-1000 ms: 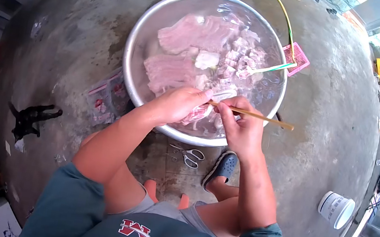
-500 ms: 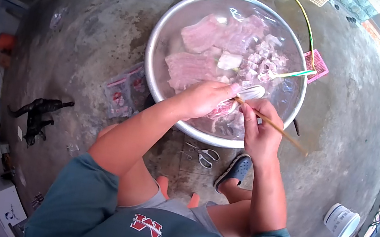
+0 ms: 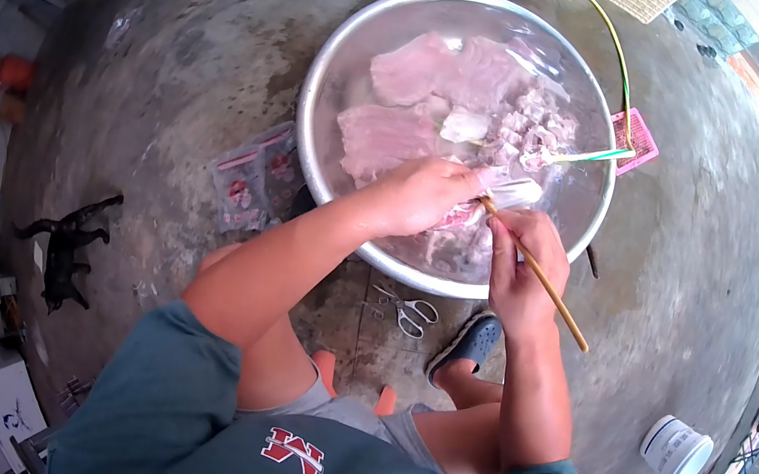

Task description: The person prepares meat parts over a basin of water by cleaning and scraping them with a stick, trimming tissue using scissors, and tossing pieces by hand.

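A large metal basin (image 3: 306, 123) of water stands before me, holding broad pink sheets of meat (image 3: 397, 139) and smaller pale pieces (image 3: 533, 127). Over its near side, my left hand (image 3: 422, 199) is closed on a slick, whitish and pink piece of meat (image 3: 515, 194), whose exact cut I cannot make out. My right hand (image 3: 529, 263) grips a wooden chopstick (image 3: 553, 298). The chopstick's upper tip touches the meat beside my left fingers, and its other end slants down to the right. My fingers hide part of the meat.
A green and yellow hose (image 3: 623, 67) runs into the basin over a pink basket (image 3: 637, 145). Scissors (image 3: 411, 316) lie on the concrete near my feet. Plastic bags (image 3: 241, 187) rest left of the basin. A black cat (image 3: 70, 252) is at left, a white bucket (image 3: 674, 454) at right.
The chopstick has swung to a steeper slant, its lower end now nearer my right wrist. Both hands stay close together at the meat. The cat has shifted its legs.
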